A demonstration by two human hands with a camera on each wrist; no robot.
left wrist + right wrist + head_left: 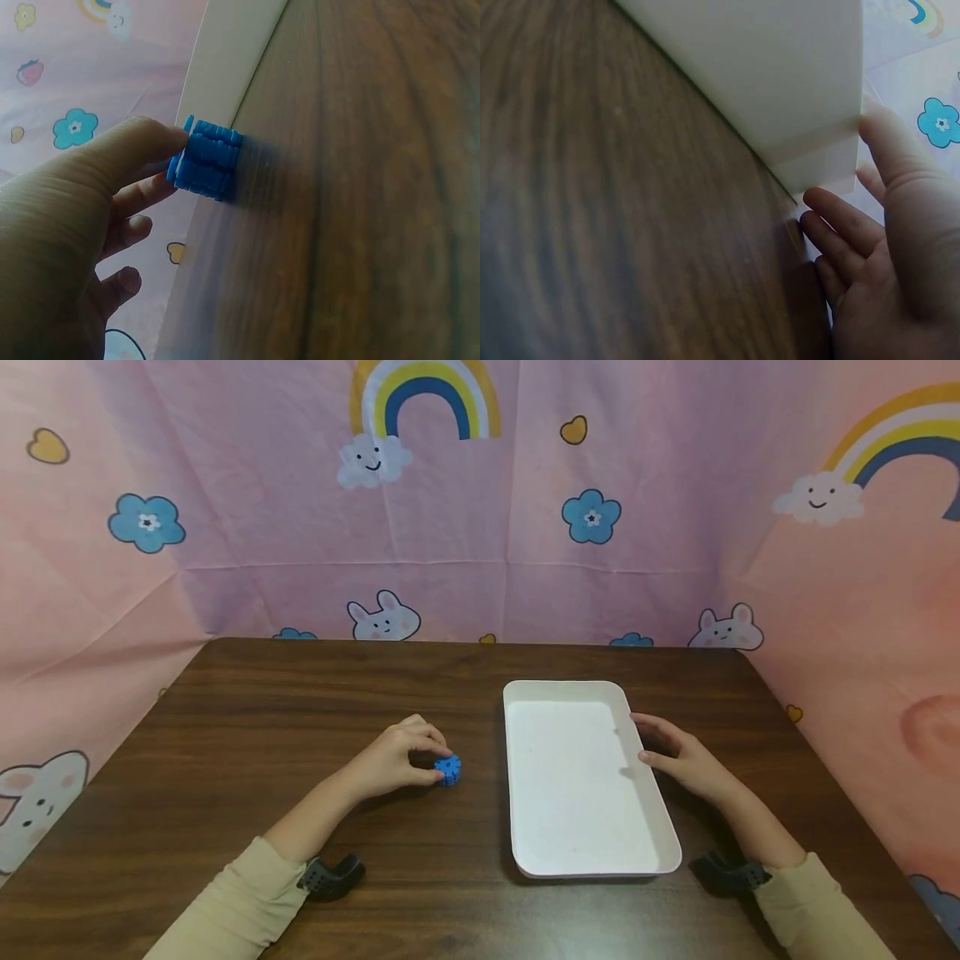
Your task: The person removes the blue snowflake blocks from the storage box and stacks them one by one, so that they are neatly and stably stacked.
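A small stack of blue notched discs [447, 770] stands on the wooden table, left of the white tray [521, 860]. My left hand [401, 756] pinches its top between thumb and forefinger. In the left wrist view the blue stack [206, 161] shows its ridged side, and the other fingers of the left hand [82, 187] hang loosely bent behind it. On the tray's right side, my right hand [686, 764] touches the long rim with thumb and fingertips. The right wrist view has the thumb of the right hand [911, 225] against the tray's outer wall [780, 82], the fingers fairly straight.
The dark wooden table [262, 710] reaches back to a pink and purple cloth [450, 527] printed with rainbows, flowers and rabbits. A black wrist strap mount [333, 877] sits on the left wrist, and another black mount [727, 872] on the right.
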